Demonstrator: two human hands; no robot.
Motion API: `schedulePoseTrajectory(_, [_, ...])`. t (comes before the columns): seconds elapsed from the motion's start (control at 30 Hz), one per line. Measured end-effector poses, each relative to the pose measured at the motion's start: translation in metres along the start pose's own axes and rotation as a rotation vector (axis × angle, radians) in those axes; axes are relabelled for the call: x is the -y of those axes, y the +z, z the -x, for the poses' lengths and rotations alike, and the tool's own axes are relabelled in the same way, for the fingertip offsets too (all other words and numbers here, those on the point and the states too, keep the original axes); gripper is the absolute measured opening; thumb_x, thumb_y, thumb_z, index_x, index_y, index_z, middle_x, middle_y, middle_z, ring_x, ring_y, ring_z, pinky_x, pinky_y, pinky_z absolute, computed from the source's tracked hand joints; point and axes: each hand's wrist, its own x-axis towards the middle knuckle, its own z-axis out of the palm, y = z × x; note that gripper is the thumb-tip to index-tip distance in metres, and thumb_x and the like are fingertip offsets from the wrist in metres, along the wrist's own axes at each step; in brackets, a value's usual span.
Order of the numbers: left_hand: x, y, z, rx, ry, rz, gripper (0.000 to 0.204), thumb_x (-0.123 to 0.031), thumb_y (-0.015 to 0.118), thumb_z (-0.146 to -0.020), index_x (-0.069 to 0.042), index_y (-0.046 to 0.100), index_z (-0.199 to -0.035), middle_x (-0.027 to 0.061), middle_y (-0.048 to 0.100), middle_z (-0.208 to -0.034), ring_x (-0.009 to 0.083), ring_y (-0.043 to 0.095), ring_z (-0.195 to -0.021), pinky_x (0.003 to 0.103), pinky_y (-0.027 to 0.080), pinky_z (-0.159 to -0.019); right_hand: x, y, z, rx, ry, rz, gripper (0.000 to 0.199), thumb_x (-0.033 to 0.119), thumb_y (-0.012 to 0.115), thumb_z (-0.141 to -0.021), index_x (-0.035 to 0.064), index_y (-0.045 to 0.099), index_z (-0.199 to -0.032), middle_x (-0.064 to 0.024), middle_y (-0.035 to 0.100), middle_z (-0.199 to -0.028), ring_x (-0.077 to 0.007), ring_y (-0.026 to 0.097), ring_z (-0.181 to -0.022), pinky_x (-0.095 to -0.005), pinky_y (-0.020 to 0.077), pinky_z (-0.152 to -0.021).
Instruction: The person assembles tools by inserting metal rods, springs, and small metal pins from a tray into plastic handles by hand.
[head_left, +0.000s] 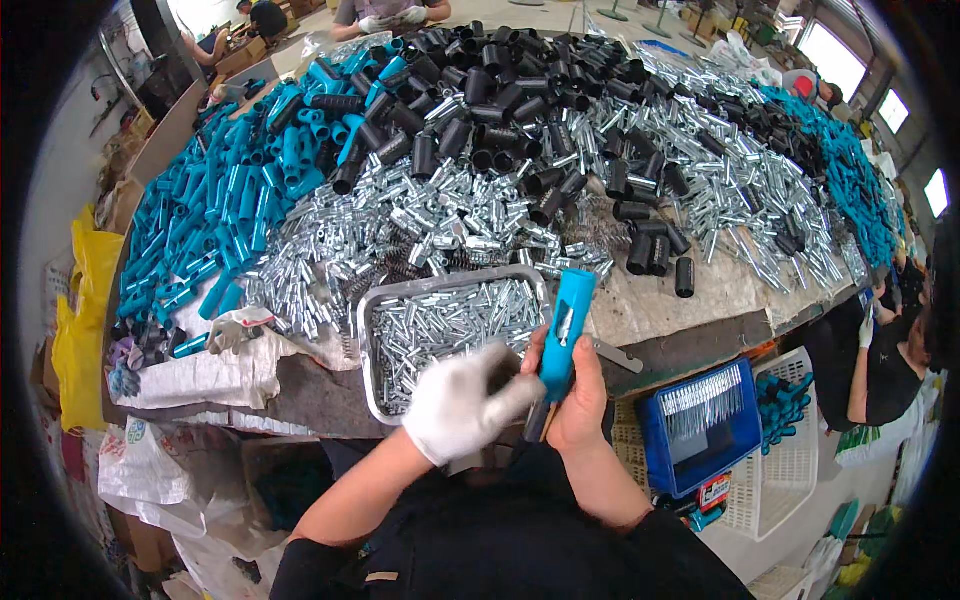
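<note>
the teal tubular part (571,312) was right of the frame's centre, tilted, with its open side facing up and its dark lower end pointing down and left. the right hand (576,408) was closed around it, thumb along its right side. the left hand (458,405), in a white glove, was just left of its lower half; the fingers were blurred, so i could not tell whether they touched or gripped it.

left of the part and partly behind the glove, a gray tray (450,283) held small metal pins (430,335). a flat metal bar (618,357) showed just right of the right hand. above the tray lay loose silver pieces (345,230), with black cylinders (500,90) heaped at the upper centre and teal pieces (235,195) at the upper left. a blue bin (652,440) was at the lower right, and a yellow bag (85,335) hung at the far left. a co-worker's gloved hands (395,20) were at the top edge.
</note>
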Motion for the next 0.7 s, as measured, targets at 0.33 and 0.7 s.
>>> schedulePoseTrajectory(0.33, [-0.008,0.051,-0.004,0.532,-0.280,1.071,0.050,-0.052,0.035,-0.101,-0.008,0.049,-0.080,0.0017,0.042,-0.057,0.0116,0.039,-0.047,0.027,0.030,-0.047,0.021,-0.014,-0.002,-0.253,-0.226,0.216,0.038,0.036,0.047,-0.100,0.0013,0.058,-0.110,-0.0102,0.065,-0.096,-0.0186,0.062,-0.089,-0.0339,0.0492,-0.083])
schedulePoseTrajectory(0.7, [0.020,0.026,0.020,0.508,-0.073,0.856,0.063,-0.052,0.026,-0.102,-0.001,0.043,-0.135,0.0007,0.054,-0.065,0.0067,0.048,-0.050,0.021,0.038,-0.042,0.135,-0.132,-0.042,-0.795,-0.460,0.236,0.037,0.041,0.050,-0.099,0.0059,0.056,-0.108,-0.0042,0.060,-0.088,-0.0150,0.058,-0.074,-0.0288,0.0470,-0.060])
